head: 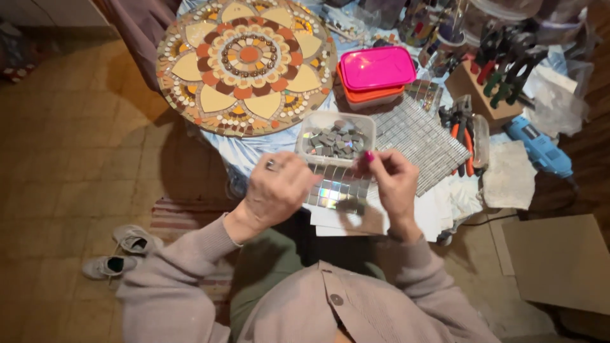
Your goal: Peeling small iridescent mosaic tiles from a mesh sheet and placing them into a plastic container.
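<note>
My left hand (278, 188), with a ring on one finger, grips the left edge of a sheet of small shiny mirror tiles (337, 187) held in front of me. At the sheet's upper right corner my right hand (392, 181) pinches it with fingertips together. Just beyond the sheet stands a clear plastic tub (305, 130) holding several loose grey tiles. White paper (356, 222) lies under the sheet.
A round flower mosaic (246, 63) in orange and cream lies at the back left. A pink-lidded box (377, 67) sits on an orange one. A silver tile mesh (419, 136), pliers (462, 130), a blue power tool (540, 149), cardboard (562, 260) and shoes (121, 254) surround me.
</note>
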